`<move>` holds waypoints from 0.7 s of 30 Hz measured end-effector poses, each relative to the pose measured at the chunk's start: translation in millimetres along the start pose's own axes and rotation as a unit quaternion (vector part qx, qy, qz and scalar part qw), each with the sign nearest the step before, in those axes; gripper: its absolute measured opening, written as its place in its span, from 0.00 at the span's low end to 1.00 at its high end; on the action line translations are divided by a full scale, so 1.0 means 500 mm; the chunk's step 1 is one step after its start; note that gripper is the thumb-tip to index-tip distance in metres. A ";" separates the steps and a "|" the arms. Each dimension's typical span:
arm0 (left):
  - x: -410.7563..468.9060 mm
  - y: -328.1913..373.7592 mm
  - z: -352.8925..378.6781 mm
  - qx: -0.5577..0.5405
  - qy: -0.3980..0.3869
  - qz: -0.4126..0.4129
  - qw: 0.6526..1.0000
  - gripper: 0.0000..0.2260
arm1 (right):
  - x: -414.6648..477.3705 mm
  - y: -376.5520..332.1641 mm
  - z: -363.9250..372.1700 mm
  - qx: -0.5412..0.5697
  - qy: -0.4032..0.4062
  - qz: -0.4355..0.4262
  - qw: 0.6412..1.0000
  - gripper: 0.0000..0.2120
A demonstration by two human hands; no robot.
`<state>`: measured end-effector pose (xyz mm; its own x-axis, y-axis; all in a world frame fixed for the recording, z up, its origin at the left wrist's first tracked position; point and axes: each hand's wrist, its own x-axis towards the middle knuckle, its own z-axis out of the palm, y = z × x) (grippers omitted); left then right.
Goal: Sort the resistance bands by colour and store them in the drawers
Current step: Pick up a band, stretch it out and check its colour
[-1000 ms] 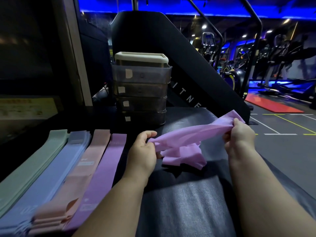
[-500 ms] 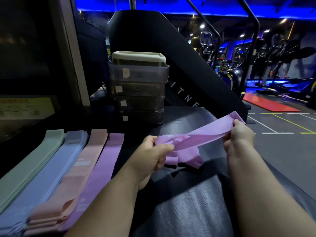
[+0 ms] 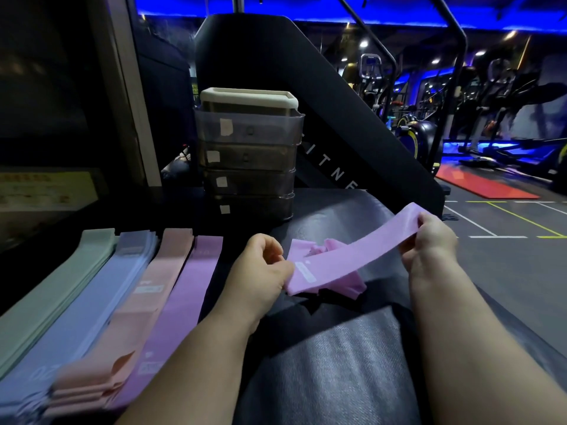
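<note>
The left hand [image 3: 260, 271] has its grip clamped on the labelled end of a purple band [image 3: 352, 256] and the right hand [image 3: 429, 240] pinches the far end, holding it flat above the worktop [image 3: 337, 363]. From the left lie the green pile [image 3: 61, 286], blue pile [image 3: 101, 296], pink pile [image 3: 138, 302] and purple pile [image 3: 184, 302], with the drawers [image 3: 248, 154] behind (shut, as far as I can tell). Swung across carelessly, the band could overlap the pink pile or drag the crumpled heap [image 3: 349, 286] beneath it.

Both arms [image 3: 214, 348] are bare right up to the frame edge, left hand [image 3: 260, 271] and right hand [image 3: 429, 243] bare too.
</note>
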<state>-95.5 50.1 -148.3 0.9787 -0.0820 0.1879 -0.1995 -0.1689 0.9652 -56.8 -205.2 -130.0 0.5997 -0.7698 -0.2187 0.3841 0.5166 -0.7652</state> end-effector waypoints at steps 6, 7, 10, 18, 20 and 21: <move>-0.017 0.010 -0.014 0.108 -0.094 -0.033 0.989 0.13 | 0.010 -0.003 -0.012 -0.016 0.037 -0.011 0.999 0.08; -0.022 0.014 -0.015 0.115 -0.123 -0.045 0.985 0.14 | 0.009 -0.005 -0.014 -0.020 0.042 -0.013 0.999 0.08; -0.032 0.026 -0.016 0.128 -0.168 -0.063 0.975 0.12 | 0.004 -0.006 -0.016 -0.031 0.049 -0.019 0.998 0.08; -0.052 0.046 -0.032 0.266 -0.161 -0.039 0.950 0.03 | -0.022 0.010 -0.008 -0.158 0.016 -0.043 0.986 0.10; -0.068 0.061 -0.044 0.301 -0.146 -0.008 0.942 0.04 | -0.031 0.015 -0.008 -0.125 0.022 -0.025 0.992 0.09; -0.078 0.067 -0.053 0.312 -0.139 0.001 0.940 0.05 | -0.036 0.017 -0.008 -0.101 0.023 -0.019 0.994 0.08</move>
<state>-139.1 73.6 -118.3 0.9454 -0.3220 0.0510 -0.2753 -0.7045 0.6542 -67.2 -188.4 -135.2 0.5525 -0.8061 -0.2118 0.2538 0.4048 -0.8785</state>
